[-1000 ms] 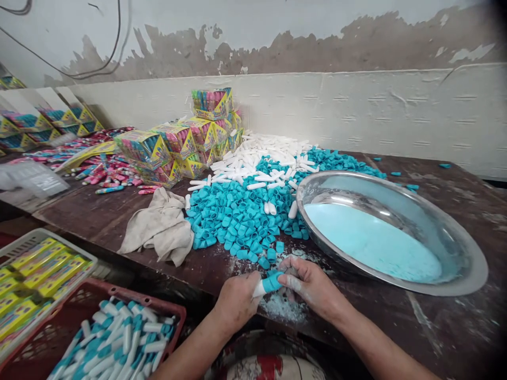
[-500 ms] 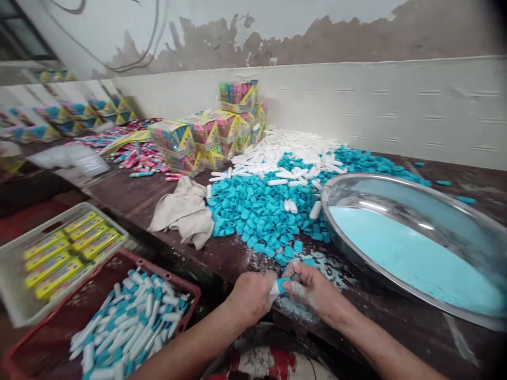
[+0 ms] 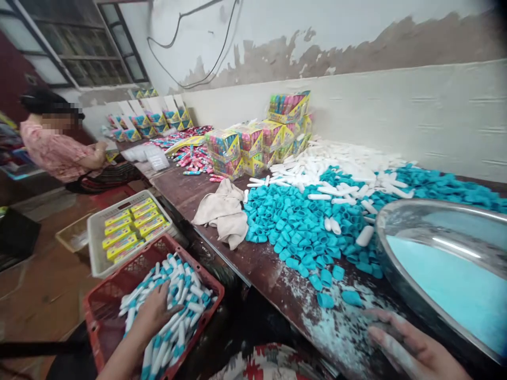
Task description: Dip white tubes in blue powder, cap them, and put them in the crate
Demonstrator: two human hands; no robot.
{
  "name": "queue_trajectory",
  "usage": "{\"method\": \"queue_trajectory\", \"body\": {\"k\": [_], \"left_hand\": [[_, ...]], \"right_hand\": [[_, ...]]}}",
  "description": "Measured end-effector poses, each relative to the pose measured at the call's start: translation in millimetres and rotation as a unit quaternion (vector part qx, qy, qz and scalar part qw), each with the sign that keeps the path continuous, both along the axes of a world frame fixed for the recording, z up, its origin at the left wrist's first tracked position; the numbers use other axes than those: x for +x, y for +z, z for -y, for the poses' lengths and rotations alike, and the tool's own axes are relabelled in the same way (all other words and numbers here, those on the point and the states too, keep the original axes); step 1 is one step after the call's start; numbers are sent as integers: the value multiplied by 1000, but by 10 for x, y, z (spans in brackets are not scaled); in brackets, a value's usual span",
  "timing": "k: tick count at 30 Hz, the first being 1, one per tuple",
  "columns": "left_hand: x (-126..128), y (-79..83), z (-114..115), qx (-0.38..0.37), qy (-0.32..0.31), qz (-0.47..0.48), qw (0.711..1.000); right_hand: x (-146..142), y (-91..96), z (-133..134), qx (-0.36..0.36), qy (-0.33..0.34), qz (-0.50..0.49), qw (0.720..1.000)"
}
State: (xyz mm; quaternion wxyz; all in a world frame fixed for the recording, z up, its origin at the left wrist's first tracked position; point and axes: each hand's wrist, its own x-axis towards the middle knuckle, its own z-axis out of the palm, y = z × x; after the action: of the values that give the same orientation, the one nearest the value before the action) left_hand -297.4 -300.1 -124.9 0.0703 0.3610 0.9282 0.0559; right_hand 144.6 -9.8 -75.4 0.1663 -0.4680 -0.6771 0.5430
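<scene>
My left hand (image 3: 156, 311) is over the red plastic crate (image 3: 94, 322), its fingers spread and nothing gripped in them. Under and around it lie many white tubes with blue ends (image 3: 190, 287), heaped in the crate. My right hand (image 3: 412, 343) is low above the table's front edge, powder on its skin, fingers curved and apart. A dark grey patch shows between its fingers; I cannot make out what it is. Close to this hand are loose blue caps (image 3: 351, 297), spilled powder (image 3: 332, 327) and a steel basin (image 3: 382, 227) with pale blue powder (image 3: 443, 285).
Heaps of blue caps (image 3: 289, 221) and white tubes (image 3: 348, 155) cover the table beside a beige cloth (image 3: 222, 211). Wrapped display boxes (image 3: 263, 137) stand behind. A white tray (image 3: 95, 248) holds yellow boxes. Another person (image 3: 59, 142) sits at far left.
My hands have come apart. The left, with the white and blue tube no longer seen between them, has moved left over the crate. The view has turned left, showing the other person.
</scene>
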Motion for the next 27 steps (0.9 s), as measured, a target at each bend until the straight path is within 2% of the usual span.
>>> {"method": "queue_trajectory", "body": {"k": [1,3,5,7,9,11,14,17,20,23,27], "left_hand": [[12,49,-106,40,-16,-3,999],[168,260,-459,136,-77,6,988],[439,544,-927,225,-158,13,961],[731,796,-1431,284,-239,32,928],[968,947,-1910,286,-290,56,912],[1119,1001,-2317,254,-318,51,912],[1216,1003,-2712,242,-323,36,914],[1280,1011,-2804,245,-333,34,910],[1428,1002,-2690,241,-384,57,889],[1662,942,-2547,234,-432,81,867],[1969,854,-2475,204,-452,79,865]], "right_hand": [[-9,23,16,26,2,7,1000],[-47,99,54,68,1,31,997],[-84,186,97,93,3,56,994],[-105,258,141,115,2,72,991],[-107,301,180,141,-3,79,987],[-87,312,210,167,-9,81,983],[-25,277,243,190,-19,81,978],[31,227,268,195,-35,75,977],[8,217,282,200,-42,68,976],[-103,254,248,220,-20,48,974],[-256,320,124,277,17,63,959]]}}
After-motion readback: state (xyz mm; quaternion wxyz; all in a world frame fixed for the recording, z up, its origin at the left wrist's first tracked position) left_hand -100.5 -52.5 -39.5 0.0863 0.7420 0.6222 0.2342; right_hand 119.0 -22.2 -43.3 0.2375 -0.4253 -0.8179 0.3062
